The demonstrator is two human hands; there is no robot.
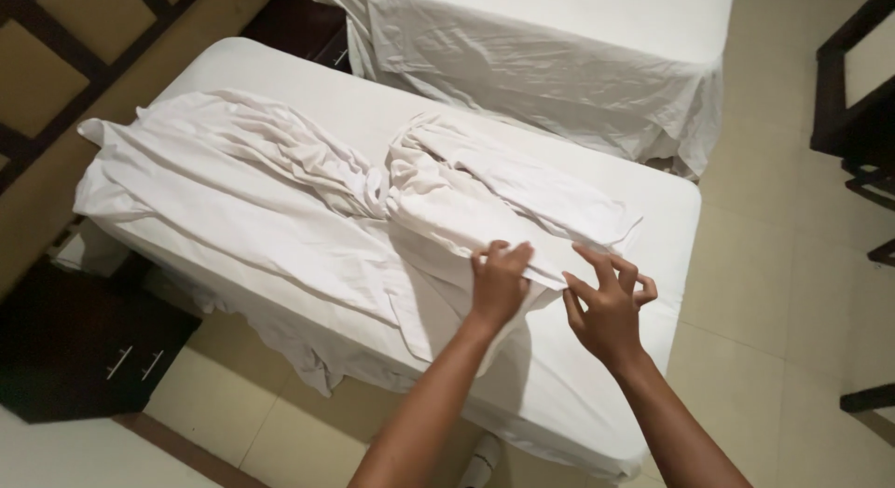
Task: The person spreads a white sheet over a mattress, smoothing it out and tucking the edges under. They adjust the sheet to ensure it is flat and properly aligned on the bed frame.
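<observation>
L hand (499, 283) grips sheet (447, 204); R hand (608, 306) open.

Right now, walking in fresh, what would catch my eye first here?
Probably the crumpled white sheet, bunched and gathered at its middle, sprawled across the near bed. Next, the two bare hands at its lower edge: the left hand pinches a fold while the right hand hovers beside it with fingers spread. A second white-covered bed stands behind.

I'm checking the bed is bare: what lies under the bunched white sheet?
Under the bunched white sheet only the white mattress shows around its edges. The left hand pinches the sheet's edge; whatever lies beneath the folds is covered.
</observation>
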